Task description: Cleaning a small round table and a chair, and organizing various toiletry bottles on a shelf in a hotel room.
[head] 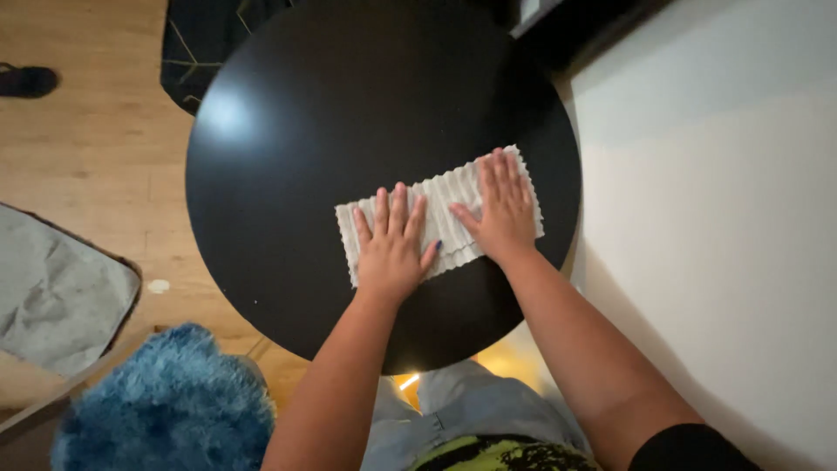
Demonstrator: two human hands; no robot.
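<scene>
A pale ribbed cloth (440, 218), folded to a long strip, was laid flat on the round black table (288, 174), toward its right side. It was judged light, soft and limp, so it would sag if lifted; the short ends or corners seemed the best places to be gripped. The left hand (391, 249) and the right hand (501, 209) were pressed palm-down on it, fingers spread and straight, nothing pinched. Both forearms were stretched forward; possibly several layers were folded.

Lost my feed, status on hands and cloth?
Left hand and right hand flat, palms down on white ribbed cloth. Cloth folded on round black table. Nothing in the way.
</scene>
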